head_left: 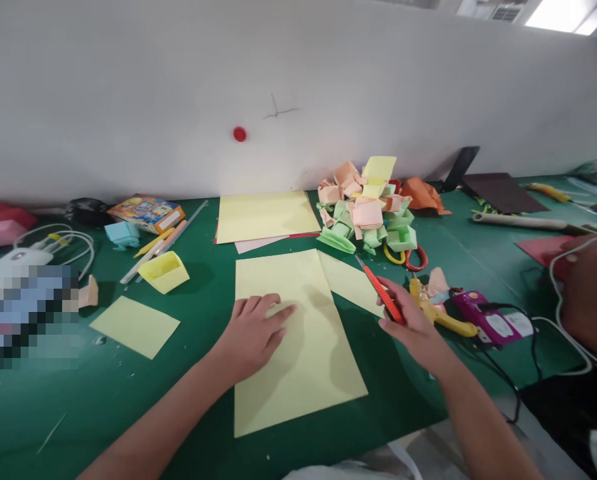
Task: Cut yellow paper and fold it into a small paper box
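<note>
Folded-paper heap [367, 215] sits beyond, glue gun [436, 312] beside, right fingers [395, 291] gripping a red utility knife [380, 289] — spread left fingers [280, 318] rest on a flat, pale-yellow sheet [301, 373].

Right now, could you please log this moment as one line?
left hand: resting on large yellow sheet | right hand: holding red cutter | nearby: yellow glue gun, folded-paper pile

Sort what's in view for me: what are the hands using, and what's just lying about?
In use:
- Large yellow sheet, under the left hand
- Red cutter, held in the right hand

Apparently just lying about:
- Pile of folded paper pieces
- Yellow glue gun
- Colourful box
- Yellow paper box
</note>
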The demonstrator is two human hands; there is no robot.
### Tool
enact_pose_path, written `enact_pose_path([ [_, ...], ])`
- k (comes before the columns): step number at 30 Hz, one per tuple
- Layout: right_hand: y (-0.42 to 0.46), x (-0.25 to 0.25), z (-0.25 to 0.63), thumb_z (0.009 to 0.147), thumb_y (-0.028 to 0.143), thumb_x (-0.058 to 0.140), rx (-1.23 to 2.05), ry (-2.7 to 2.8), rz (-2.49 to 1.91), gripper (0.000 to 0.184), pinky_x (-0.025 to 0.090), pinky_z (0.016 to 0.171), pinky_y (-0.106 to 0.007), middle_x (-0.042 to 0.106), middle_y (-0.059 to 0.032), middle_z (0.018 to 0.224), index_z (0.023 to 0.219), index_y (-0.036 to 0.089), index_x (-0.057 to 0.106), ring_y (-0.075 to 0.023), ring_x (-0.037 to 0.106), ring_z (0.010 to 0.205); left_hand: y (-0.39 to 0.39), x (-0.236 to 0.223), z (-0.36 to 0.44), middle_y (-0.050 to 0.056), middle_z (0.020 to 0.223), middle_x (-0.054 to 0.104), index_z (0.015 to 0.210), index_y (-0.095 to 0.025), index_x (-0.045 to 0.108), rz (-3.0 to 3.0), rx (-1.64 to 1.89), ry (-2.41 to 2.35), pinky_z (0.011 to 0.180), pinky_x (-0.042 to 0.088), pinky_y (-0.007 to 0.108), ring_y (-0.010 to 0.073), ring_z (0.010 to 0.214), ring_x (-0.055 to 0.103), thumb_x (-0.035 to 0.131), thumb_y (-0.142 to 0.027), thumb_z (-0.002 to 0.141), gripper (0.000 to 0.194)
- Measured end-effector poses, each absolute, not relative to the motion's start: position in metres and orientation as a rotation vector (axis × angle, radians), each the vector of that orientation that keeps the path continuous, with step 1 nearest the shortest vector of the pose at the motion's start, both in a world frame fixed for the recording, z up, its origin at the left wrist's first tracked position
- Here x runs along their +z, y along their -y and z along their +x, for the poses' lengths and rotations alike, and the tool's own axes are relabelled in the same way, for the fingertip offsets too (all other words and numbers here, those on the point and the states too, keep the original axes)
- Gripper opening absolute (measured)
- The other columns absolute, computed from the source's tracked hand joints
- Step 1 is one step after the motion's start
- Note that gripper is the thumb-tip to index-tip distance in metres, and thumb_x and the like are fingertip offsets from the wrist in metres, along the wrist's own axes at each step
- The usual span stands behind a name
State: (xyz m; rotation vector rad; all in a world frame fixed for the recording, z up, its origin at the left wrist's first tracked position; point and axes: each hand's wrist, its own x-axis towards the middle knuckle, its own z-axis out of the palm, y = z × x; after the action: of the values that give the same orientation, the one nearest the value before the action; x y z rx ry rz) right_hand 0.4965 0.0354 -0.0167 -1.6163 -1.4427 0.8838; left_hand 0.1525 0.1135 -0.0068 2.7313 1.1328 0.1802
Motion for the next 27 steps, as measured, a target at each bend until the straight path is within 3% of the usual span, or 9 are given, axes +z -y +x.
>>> enact_pose_path([
  [4, -0.044, -0.02, 0.48, 0.093, 0.032, 0.059, 1.175, 1.198, -1.383, 0.044, 0.044, 0.059, -0.028, 0.058, -0.0029, 0.108, 0.135, 0.029, 0.048, -0.0122, 0.047, 0.065, -0.139, -0.007, 0.125, 0.01, 0.159, 0.043, 0.149, -0.029, 0.049, 2.708, 0.227, -1.181, 0.112, 0.033, 0.055, 0.0349, 0.142, 0.039, 0.044, -0.04, 0.102, 0.049],
  [10, -0.051, -0.019, 0.458, 0.097, 0.044, 0.058, 1.278, 1.119, -1.214, 0.036, 0.03, 0.049, -0.026, 0.057, -0.0023, 0.095, 0.127, 0.024, 0.057, -0.0095, 0.036, 0.056, -0.159, -0.016, 0.09, 0.008, 0.166, 0.032, 0.161, -0.029, 0.027, 2.692, 0.165, -1.134, 0.121, 0.022, 0.054, 0.0345, 0.152, 0.03, 0.05, -0.063, 0.096, 0.077],
  [15, -0.055, -0.024, 0.454, 0.093, 0.049, 0.064, 1.269, 1.058, -1.259, 0.038, 0.024, 0.046, -0.025, 0.053, 0.0016, 0.081, 0.12, 0.023, 0.061, -0.0075, 0.03, 0.051, -0.162, -0.022, 0.091, 0.007, 0.169, 0.023, 0.163, -0.029, 0.018, 2.7, 0.086, -1.011, 0.127, 0.01, 0.049, 0.0319, 0.155, 0.024, 0.05, -0.074, 0.091, 0.091],
  [22, -0.071, -0.012, 0.446, 0.085, 0.051, 0.071, 1.156, 1.267, -1.494, 0.038, 0.028, 0.048, -0.025, 0.043, 0.0062, 0.061, 0.105, 0.019, 0.067, -0.0107, 0.035, 0.051, -0.168, -0.018, 0.095, 0.008, 0.171, 0.007, 0.163, -0.026, 0.005, 2.711, -0.02, -0.894, 0.127, 0.003, 0.05, 0.0344, 0.158, 0.009, 0.054, -0.089, 0.075, 0.12],
  [27, -0.086, -0.002, 0.429, 0.077, 0.048, 0.075, 1.009, 1.524, -1.606, 0.029, 0.041, 0.056, -0.027, 0.062, 0.0002, 0.07, 0.084, 0.02, 0.069, -0.0163, 0.052, 0.063, -0.164, -0.014, 0.091, 0.01, 0.171, 0.0, 0.163, -0.025, -0.003, 2.665, 0.03, -0.878, 0.127, 0.005, 0.05, 0.036, 0.158, 0.004, 0.059, -0.089, 0.071, 0.128],
])
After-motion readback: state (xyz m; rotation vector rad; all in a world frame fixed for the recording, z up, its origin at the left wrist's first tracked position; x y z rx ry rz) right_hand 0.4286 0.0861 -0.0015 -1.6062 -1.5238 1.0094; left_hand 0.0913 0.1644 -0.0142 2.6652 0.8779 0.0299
